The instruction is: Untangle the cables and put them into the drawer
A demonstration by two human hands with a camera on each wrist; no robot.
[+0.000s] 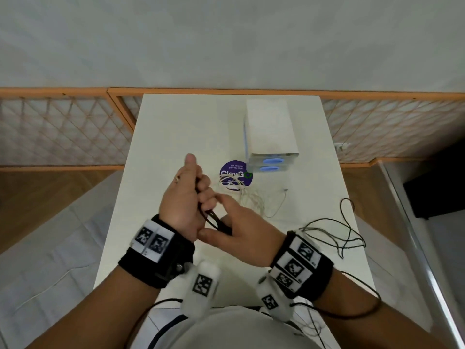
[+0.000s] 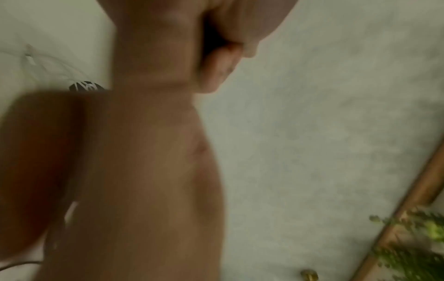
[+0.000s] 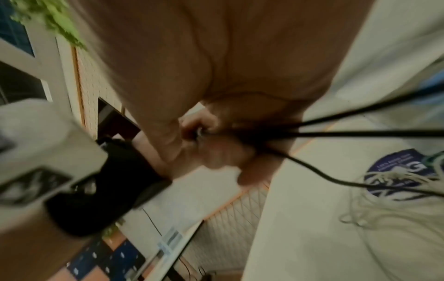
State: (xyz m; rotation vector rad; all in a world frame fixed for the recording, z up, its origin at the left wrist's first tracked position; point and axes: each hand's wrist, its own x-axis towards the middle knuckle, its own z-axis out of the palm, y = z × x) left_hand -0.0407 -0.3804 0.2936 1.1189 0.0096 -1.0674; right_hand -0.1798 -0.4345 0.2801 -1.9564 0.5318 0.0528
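Note:
My left hand [image 1: 198, 195] is held above the table with its thumb up and its fingers curled round loops of a black cable [image 1: 214, 220]. Close below it, my right hand [image 1: 224, 224] pinches the same cable between thumb and fingers. The cable's loose length trails in curves over the table's right side [image 1: 334, 235]. In the right wrist view its black strands [image 3: 360, 133] run taut from the grip. A thin white cable [image 1: 249, 197] lies in a tangle on the table beyond my hands. The white drawer unit [image 1: 270, 132] stands behind it, its blue-handled drawers [image 1: 273, 161] shut.
A round purple sticker [image 1: 235, 176] lies under part of the white cable. The white table [image 1: 176, 127] ends at an orange-framed lattice fence [image 1: 63, 132]. A dark box [image 1: 437, 187] stands on the floor to the right. The left wrist view is blurred.

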